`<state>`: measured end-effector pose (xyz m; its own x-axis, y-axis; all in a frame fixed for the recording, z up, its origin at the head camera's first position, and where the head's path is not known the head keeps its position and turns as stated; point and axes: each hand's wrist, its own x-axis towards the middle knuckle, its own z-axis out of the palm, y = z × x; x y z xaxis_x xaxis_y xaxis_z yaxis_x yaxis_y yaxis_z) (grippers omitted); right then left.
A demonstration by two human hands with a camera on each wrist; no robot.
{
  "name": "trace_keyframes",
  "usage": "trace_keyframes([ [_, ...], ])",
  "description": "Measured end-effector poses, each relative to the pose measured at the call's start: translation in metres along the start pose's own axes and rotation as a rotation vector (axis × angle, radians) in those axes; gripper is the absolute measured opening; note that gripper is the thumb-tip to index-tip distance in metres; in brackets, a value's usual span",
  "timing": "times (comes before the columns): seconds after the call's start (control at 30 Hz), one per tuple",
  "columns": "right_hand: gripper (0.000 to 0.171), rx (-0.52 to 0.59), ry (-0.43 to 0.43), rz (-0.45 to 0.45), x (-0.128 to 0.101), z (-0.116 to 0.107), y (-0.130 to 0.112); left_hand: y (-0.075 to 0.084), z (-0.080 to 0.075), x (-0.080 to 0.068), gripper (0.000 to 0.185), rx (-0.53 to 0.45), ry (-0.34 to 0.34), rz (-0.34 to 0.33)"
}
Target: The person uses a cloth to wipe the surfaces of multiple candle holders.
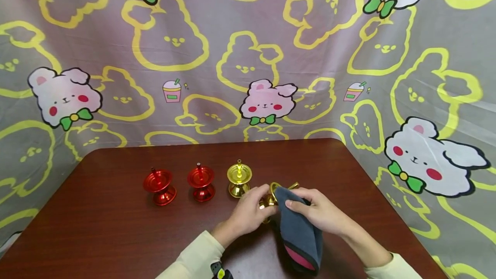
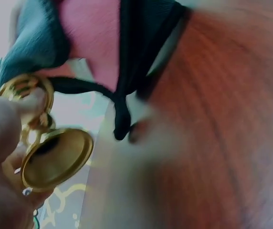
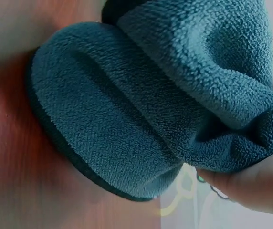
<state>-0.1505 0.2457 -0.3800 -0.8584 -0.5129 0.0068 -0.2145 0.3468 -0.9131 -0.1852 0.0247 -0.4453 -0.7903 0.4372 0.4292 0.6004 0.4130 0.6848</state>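
Observation:
My left hand [image 1: 252,212] grips a gold candle holder [image 1: 273,193], tipped on its side above the brown table [image 1: 116,236]. In the left wrist view the gold holder [image 2: 53,157] shows its round base, with my fingertips [image 2: 3,124] curled round its stem. My right hand [image 1: 315,210] holds a grey-blue cloth [image 1: 298,231] with a pink underside against the holder. The right wrist view is filled by the folded cloth [image 3: 146,105], pinched by my fingers [image 3: 251,186] at the lower right.
Two red candle holders [image 1: 159,185] [image 1: 201,183] and a second gold candle holder [image 1: 239,178] stand upright in a row on the table, left of my hands. A cartoon-print curtain [image 1: 248,55] hangs behind and to the right.

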Motion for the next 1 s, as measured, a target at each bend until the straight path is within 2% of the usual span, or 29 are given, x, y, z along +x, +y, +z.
trace_keyframes([
  [0.1,0.024,0.006,0.022,0.014,0.000,0.004,0.000,0.001,0.005,-0.001,0.029,0.140,0.092,0.048],
  [0.17,0.026,0.007,0.039,0.026,0.001,0.005,-0.001,0.002,0.009,-0.002,0.032,0.197,0.136,0.067],
  [0.3,0.027,-0.003,0.056,0.037,0.001,0.004,-0.001,0.003,0.012,-0.001,0.034,0.242,0.167,0.052],
  [0.4,0.026,-0.005,0.054,0.039,0.001,0.002,-0.002,0.004,0.010,0.001,0.031,0.160,0.131,-0.017],
  [0.53,0.025,0.013,0.032,0.037,-0.002,-0.002,-0.003,0.004,0.003,0.002,0.025,-0.120,0.034,-0.111],
  [0.63,0.026,0.002,0.018,0.025,-0.005,-0.007,-0.003,0.003,-0.002,0.002,0.023,-0.277,-0.050,-0.132],
  [0.83,0.029,-0.047,-0.017,0.003,-0.008,-0.011,-0.002,0.001,-0.011,0.003,0.021,-0.323,-0.186,-0.053],
  [1.0,0.029,-0.100,-0.031,-0.050,-0.010,-0.011,0.000,0.001,-0.015,0.004,0.015,-0.290,-0.242,-0.046],
])
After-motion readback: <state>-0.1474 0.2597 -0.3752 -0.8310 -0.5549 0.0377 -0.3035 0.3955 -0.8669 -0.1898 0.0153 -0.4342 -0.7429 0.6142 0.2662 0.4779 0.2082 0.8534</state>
